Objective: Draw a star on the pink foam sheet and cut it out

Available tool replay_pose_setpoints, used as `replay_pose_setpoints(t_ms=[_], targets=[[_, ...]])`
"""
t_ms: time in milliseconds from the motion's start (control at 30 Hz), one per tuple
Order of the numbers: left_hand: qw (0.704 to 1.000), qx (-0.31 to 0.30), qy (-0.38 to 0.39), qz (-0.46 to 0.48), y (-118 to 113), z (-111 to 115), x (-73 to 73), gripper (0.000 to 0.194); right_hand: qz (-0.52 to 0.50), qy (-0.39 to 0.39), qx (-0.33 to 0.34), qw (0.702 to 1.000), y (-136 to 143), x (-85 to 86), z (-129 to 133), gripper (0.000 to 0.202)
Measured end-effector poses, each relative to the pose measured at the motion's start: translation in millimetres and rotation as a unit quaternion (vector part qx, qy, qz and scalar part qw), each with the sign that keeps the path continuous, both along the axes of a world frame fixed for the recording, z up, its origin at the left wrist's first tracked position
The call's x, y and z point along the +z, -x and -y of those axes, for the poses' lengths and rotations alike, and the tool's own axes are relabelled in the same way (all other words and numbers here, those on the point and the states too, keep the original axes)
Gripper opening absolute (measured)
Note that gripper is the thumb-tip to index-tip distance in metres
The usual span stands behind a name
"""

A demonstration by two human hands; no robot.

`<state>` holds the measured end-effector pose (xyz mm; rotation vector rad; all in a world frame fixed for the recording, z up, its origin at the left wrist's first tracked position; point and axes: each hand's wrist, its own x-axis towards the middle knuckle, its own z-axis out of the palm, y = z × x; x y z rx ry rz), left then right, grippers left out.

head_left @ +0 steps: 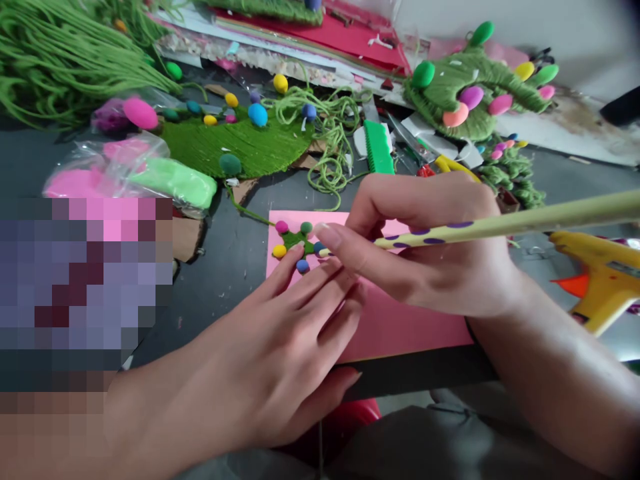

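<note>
On a pink sheet [400, 333] lies a small green star [297, 244] with colored balls at its points. My left hand [280, 340] rests over the sheet, fingers stretched out, its index fingertip on the star. In a pinch grip, my right hand [430, 247] holds a pale yellow, pencil-like stick [540, 217] with purple spots. The stick's thin end touches or sits right beside the blue ball [319, 248] at the star's right point; which of these I cannot tell. A strand of green yarn [250, 213] runs to the sheet's upper left edge.
Behind the sheet lie a green yarn-covered leaf shape [225, 143], loose green yarn [335, 127] and bagged clay [170, 180]. A green comb-edged tool [379, 147] and scissors [407, 137] are at the back right. A yellow glue gun [600, 277] lies right, below a yarn-wrapped piece [460, 87].
</note>
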<state>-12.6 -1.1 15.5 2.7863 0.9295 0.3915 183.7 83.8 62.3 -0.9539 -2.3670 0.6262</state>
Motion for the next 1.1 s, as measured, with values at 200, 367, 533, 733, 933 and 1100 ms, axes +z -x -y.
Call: replay_pose_setpoints(t_ms=[200, 367, 533, 733, 933, 1100], targets=[[1.0, 0.007, -0.012, 0.002, -1.0, 1.3, 0.7, 0.055, -0.033, 0.041, 0.03, 0.998, 0.1, -7.2, -3.2, 0.035], [1.0, 0.004, -0.027, 0.004, -2.3, 0.6, 2.4, 0.055, -0.036, 0.067, 0.039, 0.996, 2.3, -12.5, -3.6, 0.034], [1.0, 0.007, -0.028, 0.005, -3.0, 0.6, 2.8, 0.054, -0.026, 0.093, 0.051, 0.994, 3.3, -10.8, -4.3, 0.033], [1.0, -0.003, -0.029, 0.011, -1.5, 0.0, 0.1, 0.053, -0.029, 0.094, 0.033, 0.995, 3.8, -11.6, -5.6, 0.034], [1.0, 0.011, -0.024, 0.01, -2.7, 1.1, 0.0, 0.053, -0.012, 0.088, 0.021, 0.996, 4.6, -13.7, -4.1, 0.037], [1.0, 0.008, -0.022, 0.008, -4.1, 1.5, 0.7, 0.052, -0.008, 0.085, 0.023, 0.996, 5.5, -12.0, -3.8, 0.037]])
